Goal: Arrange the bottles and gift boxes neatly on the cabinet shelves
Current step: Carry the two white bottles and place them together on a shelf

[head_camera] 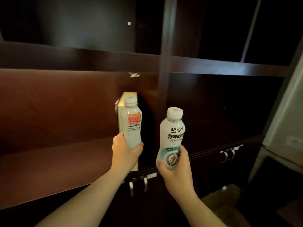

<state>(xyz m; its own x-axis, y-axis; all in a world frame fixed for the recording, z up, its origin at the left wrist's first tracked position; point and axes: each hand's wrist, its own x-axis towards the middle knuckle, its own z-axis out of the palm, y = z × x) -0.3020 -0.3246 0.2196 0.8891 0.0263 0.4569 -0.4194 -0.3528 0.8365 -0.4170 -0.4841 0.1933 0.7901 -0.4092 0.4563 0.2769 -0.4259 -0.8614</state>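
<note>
Pretty dim room here, and the whole view is filled by a dark reddish-brown wooden cabinet with open compartments. The lit lower-left shelf is mostly bare wood, and the compartment to its right is so dark I can't make out anything inside. Below the shelf run closed doors with metal handles. A pale panel, maybe a wall or a door, sits at the far right edge, and there's something brownish and blurry on the floor, bottom right.

Count: two white bottles and one gift box.

The left hand is wrapped around the base of the left bottle, held upright over the right end of the lit shelf, with its red label panel showing. The right hand is closed around the lower part of the right bottle, tilted slightly, in front of the divider post.

The yellowish gift box stands on that shelf right behind the left bottle, mostly hidden by bottle and hand, so its front is unreadable. Both forearms are cut off by the bottom edge.
</note>
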